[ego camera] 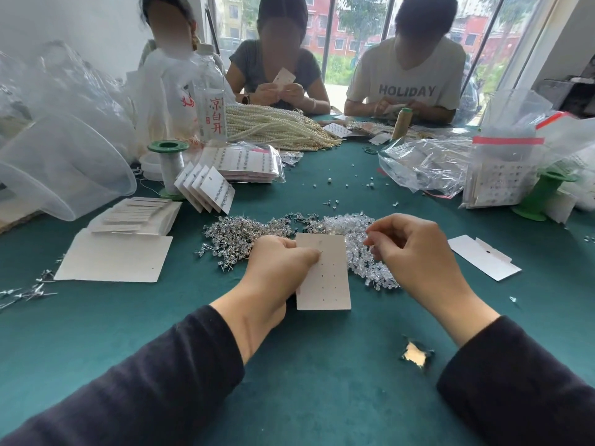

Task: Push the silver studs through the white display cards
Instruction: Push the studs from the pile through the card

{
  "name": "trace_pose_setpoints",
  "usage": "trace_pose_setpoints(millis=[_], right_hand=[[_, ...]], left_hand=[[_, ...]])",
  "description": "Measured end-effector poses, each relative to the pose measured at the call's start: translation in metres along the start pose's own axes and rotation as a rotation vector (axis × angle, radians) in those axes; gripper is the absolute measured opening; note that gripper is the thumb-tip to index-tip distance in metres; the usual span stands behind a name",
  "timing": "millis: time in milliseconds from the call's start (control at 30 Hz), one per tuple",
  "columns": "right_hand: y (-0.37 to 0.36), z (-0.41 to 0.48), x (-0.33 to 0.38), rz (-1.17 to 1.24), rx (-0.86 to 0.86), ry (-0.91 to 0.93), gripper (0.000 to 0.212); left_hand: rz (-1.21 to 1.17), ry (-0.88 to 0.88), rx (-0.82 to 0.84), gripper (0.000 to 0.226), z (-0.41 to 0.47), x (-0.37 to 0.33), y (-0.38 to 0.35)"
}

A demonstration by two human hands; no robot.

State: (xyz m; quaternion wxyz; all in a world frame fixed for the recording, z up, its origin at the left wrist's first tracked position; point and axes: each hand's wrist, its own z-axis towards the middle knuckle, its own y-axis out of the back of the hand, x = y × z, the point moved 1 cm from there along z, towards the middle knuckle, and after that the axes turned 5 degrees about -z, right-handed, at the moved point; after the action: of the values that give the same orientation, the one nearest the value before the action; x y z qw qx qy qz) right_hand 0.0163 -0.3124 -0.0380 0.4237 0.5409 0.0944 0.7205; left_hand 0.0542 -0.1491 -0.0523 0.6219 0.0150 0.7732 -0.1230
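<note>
I'm in a small jewellery-packing workroom: a green-covered desk [306,365] heaped with silver studs [238,236], blank display cards [135,217], pearl strands [277,127] and thread spools [167,165], with three other workers [273,75] carding pieces opposite me.

Green table [309,365] (torn spot near), stud pile [238,236], card stack [135,217]; pearl strands [277,123]

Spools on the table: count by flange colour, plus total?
Green-flanged spools: 2, one left by the fanned cards, one at the right edge
Tan thread spool, flange colour unclear: 1
Total: 3
</note>
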Motion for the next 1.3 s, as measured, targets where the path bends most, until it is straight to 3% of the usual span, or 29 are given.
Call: trace_pose_setpoints(millis=[333, 567, 633, 800, 900, 1300], right_hand=[[-0.008, -0.014, 0.018, 0.013, -0.042, 0.074, 0.012], [-0.028, -0.025, 0.031, -0.079, -0.008, 0.325, 0.006], [-0.031, -0.025, 0.03, -0.099, 0.011, 0.335, 0.006], [-0.032, -0.024, 0.027, -0.122, 0.02, 0.337, 0.007], [-0.034, -0.025, 0.026, -0.13, 0.023, 0.332, 0.007], [-0.038, -0.025, 0.022, -0.161, 0.008, 0.323, 0.009]], left_hand=[[0.015, -0.02, -0.009, 0.019, 0.003, 0.003, -0.001], [0.086, -0.088, -0.032, 0.012, 0.002, 0.005, -0.004], [0.094, -0.099, -0.03, 0.004, 0.001, 0.005, -0.004], [0.119, -0.099, -0.033, 0.005, 0.001, 0.006, -0.004], [0.14, -0.107, -0.026, 0.017, 0.002, 0.007, -0.005], [0.15, -0.104, 0.006, 0.016, 0.001, 0.006, -0.003]])
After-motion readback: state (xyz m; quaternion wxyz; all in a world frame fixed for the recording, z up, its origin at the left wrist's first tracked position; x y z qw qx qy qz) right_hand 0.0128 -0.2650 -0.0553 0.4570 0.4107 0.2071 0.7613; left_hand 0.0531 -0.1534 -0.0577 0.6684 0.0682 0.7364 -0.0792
